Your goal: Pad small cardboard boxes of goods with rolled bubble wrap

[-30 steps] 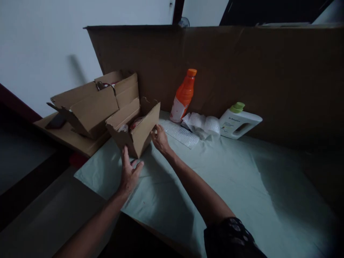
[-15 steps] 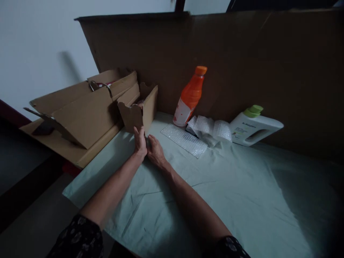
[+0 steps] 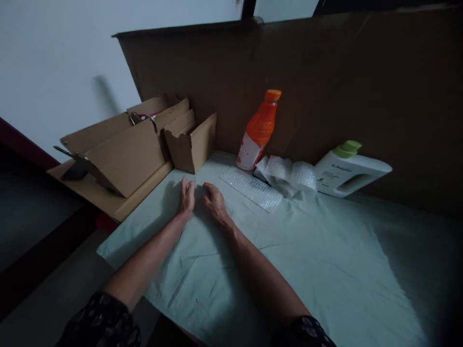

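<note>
Just in front of a small open cardboard box [image 3: 181, 152], my left hand [image 3: 187, 197] is raised on edge with its fingers stretched out, holding nothing. Facing it across a narrow gap is my right hand [image 3: 214, 200], its fingers slightly bent and apart, with nothing seen in it. Both hands are over the pale green cloth [image 3: 231, 255], and neither touches the box. To the right of my right hand lies a flat strip of bubble wrap [image 3: 251, 189].
A larger cardboard box with raised flaps [image 3: 126, 156] stands at the left. Behind the bubble wrap are an orange bottle [image 3: 259, 125], a bubble-wrapped bundle [image 3: 285, 173] and a white jug with a green cap [image 3: 350, 173]. A tall cardboard panel [image 3: 325, 86] closes off the back.
My hands have moved apart and back from the small box's front corner. That box's flaps sit lower or closer together. The view has shifted slightly.
</note>
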The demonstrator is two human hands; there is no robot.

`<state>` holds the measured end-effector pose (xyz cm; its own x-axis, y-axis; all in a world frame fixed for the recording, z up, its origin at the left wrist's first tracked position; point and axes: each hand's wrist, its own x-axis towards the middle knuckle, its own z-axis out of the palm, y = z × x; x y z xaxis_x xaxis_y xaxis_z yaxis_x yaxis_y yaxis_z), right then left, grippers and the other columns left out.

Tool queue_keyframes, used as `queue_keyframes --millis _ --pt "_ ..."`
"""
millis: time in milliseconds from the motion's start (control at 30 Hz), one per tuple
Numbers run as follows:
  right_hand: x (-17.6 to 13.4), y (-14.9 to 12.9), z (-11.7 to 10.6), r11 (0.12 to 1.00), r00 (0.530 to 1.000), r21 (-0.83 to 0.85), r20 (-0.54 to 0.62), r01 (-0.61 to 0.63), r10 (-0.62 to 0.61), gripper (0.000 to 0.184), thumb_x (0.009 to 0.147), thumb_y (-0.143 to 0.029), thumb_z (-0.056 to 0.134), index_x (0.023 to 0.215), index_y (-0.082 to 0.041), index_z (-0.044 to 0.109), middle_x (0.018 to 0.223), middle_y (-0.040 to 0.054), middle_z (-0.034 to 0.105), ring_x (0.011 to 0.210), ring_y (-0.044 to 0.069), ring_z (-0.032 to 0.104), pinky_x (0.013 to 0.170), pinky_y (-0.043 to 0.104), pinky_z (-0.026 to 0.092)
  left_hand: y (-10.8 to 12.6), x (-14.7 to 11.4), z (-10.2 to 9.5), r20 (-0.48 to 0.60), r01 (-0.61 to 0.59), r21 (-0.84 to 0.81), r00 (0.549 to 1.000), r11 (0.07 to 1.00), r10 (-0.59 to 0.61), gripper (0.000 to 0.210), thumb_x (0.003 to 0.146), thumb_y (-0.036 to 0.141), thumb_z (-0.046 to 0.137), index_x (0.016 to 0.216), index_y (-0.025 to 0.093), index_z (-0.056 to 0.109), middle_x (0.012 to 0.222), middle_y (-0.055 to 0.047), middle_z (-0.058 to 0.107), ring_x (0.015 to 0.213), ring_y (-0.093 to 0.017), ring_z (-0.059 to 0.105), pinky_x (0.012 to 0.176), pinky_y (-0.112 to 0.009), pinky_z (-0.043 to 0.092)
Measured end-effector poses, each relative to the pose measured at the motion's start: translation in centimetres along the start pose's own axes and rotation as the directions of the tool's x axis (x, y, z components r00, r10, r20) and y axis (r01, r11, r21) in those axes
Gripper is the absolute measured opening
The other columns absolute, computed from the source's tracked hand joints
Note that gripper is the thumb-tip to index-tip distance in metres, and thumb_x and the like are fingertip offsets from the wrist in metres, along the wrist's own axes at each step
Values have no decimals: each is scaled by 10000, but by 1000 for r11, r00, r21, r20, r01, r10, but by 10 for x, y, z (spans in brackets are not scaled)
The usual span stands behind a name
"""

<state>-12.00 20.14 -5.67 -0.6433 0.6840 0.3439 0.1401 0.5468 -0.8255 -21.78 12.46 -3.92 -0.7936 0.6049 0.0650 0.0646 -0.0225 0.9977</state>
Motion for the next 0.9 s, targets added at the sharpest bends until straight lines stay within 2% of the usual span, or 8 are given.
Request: queue_keyframes --millis 100,200,367,467,567,733,833,900 --pt "-1 -24 -5 999 999 -23 42 -30 31 234 998 -288 650 1191 -161 689 1274 103 692 1169 237 668 1044 495 546 2 -47 -11 11 36 87 999 996 -37 529 1025 328 456 1535 194 412 1528 -176 553 1397 -265 565 1183 -416 452" --pt "-18 -57 -21 994 992 -93 101 -64 74 123 958 -141 663 1054 -165 736 1106 22 770 1011 163 726 931 316 595 14 -86 -18 78 42 177 995 983 -57 571 984 376 488 1509 160 427 1549 -165 530 1449 -304 503 1223 -478 403" --pt "-62 -71 -92 967 962 -248 243 -65 127 160 802 -232 839 722 -316 730 708 -255 716 804 39 734 727 109 571 15 -108 -15 225 -45 323 974 945 -30 833 877 467 549 1571 66 317 1625 -258 391 1497 -455 391 1255 -623 297" --pt "-119 -67 -177 912 976 -398 140 -101 169 172 745 -164 850 755 -301 747 797 -212 758 870 72 743 813 167 587 5 -108 -18 338 -300 567 934 767 115 727 858 619 504 1523 333 437 1557 -53 541 1444 -455 469 1207 -676 372" --pt "-180 -67 -294 787 964 -557 -174 -264 200 144 753 -54 770 802 -187 742 1019 -11 808 1042 172 727 998 312 558 -2 -109 -24 439 -470 569 867 675 235 672 861 641 463 1479 378 479 1557 -14 529 1496 -441 399 1240 -678 334" --pt "-253 -87 -488 572 732 -589 -680 -571 30 183 954 -196 557 910 -40 642 1423 245 599 1474 323 415 1190 547 301 1 -114 -21 438 -506 598 856 622 275 515 849 581 484 1310 368 569 1512 15 547 1483 -428 408 1236 -686 330" --pt "-282 -90 -557 575 630 -533 -776 -621 -38 414 985 -419 585 657 -177 509 1224 227 705 1431 340 485 1155 596 352 5 -118 -13 397 -492 590 867 640 300 445 809 546 510 1145 273 612 1398 -58 613 1423 -433 467 1223 -675 338" --pt "-293 -82 -578 565 692 -571 -722 -596 1 540 913 -463 719 527 -244 413 853 112 742 1209 333 670 1087 581 468 6 -120 -10 374 -476 595 877 647 301 420 783 505 538 1076 216 623 1335 -133 631 1372 -440 510 1198 -669 366"
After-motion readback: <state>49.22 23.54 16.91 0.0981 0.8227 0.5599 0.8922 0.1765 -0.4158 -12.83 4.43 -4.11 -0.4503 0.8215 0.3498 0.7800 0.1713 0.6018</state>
